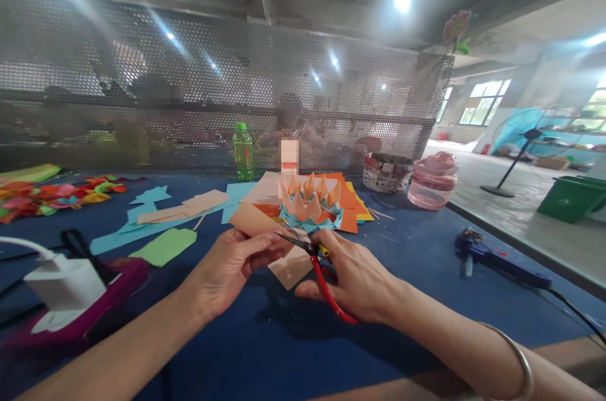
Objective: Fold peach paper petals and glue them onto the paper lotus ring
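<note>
My left hand (237,268) pinches a peach sheet of paper (254,219) between thumb and fingers. In my right hand (364,271) is a pair of scissors (326,290) with red handles and dark blades; a small yellow piece shows by the hinge. The blades are parted and their tips reach the paper beside my left thumb. Another peach paper piece (290,268) lies on the table below them. Just beyond my hands stands a folded paper ornament (310,204) with peach points and a light blue base, partly in front of stacked coloured paper (349,199).
Blue and green paper pieces (165,244) lie left, near a purple power strip (127,281) with a white charger (66,284). A green bottle (243,151), a woven basket (386,173) and a pink jug (432,181) stand behind. A glue gun (502,265) lies right.
</note>
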The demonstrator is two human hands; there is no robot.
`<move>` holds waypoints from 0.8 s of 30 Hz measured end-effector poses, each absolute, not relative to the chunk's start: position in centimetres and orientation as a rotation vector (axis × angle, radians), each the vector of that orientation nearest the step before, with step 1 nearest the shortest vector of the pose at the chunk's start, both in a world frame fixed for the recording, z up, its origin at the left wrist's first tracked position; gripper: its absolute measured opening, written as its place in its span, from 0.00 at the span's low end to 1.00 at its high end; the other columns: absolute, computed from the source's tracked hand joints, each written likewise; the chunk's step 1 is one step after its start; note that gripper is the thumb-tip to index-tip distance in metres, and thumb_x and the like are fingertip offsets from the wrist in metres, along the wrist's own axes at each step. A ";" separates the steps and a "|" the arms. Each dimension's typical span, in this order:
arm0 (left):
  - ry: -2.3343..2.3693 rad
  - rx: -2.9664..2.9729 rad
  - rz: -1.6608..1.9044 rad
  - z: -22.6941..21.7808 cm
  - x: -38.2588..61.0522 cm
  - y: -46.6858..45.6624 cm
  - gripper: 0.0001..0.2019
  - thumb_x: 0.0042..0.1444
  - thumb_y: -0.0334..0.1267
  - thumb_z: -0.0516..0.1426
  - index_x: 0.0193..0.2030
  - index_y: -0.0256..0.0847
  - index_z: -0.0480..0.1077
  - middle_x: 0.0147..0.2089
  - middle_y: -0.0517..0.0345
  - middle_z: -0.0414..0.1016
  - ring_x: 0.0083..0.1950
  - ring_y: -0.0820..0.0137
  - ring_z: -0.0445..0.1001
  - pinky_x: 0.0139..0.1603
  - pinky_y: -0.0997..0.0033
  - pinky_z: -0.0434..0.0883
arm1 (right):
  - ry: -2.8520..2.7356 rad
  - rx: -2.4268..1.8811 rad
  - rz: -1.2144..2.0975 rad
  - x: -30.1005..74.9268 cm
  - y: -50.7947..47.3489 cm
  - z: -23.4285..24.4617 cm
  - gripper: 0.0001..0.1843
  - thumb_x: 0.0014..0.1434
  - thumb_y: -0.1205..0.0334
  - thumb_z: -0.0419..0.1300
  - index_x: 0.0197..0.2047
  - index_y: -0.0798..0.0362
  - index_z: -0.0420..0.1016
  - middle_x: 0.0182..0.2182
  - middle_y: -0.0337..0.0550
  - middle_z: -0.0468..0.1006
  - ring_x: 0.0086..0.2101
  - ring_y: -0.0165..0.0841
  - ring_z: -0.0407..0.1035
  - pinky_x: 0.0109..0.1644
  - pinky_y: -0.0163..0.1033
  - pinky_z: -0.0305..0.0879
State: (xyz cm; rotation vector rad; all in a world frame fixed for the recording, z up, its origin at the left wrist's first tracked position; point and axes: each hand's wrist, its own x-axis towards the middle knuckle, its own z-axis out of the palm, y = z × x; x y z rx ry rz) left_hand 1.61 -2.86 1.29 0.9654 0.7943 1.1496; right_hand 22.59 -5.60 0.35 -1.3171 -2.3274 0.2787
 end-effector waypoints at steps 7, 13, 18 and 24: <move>0.824 0.951 1.165 1.3 1.6 -2.9 0.08 0.51 0.21 0.61 0.34 0.32 0.81 0.35 0.48 0.84 0.36 0.66 0.82 0.40 0.75 0.79 | -2.320 -1.304 0.260 22.6 -5.5 0.4 0.21 0.59 0.45 0.58 0.46 0.52 0.63 0.39 0.47 0.76 0.30 0.37 0.72 0.32 0.38 0.58; 0.854 0.950 1.166 1.2 1.6 -2.8 0.07 0.51 0.21 0.61 0.33 0.32 0.81 0.33 0.48 0.84 0.34 0.65 0.82 0.38 0.75 0.79 | -2.307 -1.311 0.259 22.6 -5.4 0.4 0.21 0.59 0.45 0.58 0.45 0.52 0.64 0.36 0.45 0.76 0.28 0.34 0.70 0.30 0.36 0.56; 0.877 0.946 1.173 1.3 1.6 -2.8 0.09 0.52 0.20 0.60 0.35 0.32 0.81 0.35 0.48 0.84 0.34 0.67 0.81 0.36 0.76 0.80 | -2.305 -1.299 0.237 22.5 -5.3 0.0 0.21 0.60 0.44 0.58 0.45 0.53 0.65 0.33 0.44 0.76 0.27 0.34 0.70 0.29 0.35 0.55; 0.867 0.951 1.175 1.1 1.5 -2.7 0.06 0.51 0.22 0.62 0.33 0.32 0.80 0.33 0.48 0.84 0.32 0.67 0.81 0.35 0.76 0.79 | -2.302 -1.309 0.220 22.6 -5.2 -0.1 0.21 0.59 0.44 0.59 0.44 0.53 0.66 0.31 0.43 0.76 0.26 0.33 0.70 0.28 0.34 0.55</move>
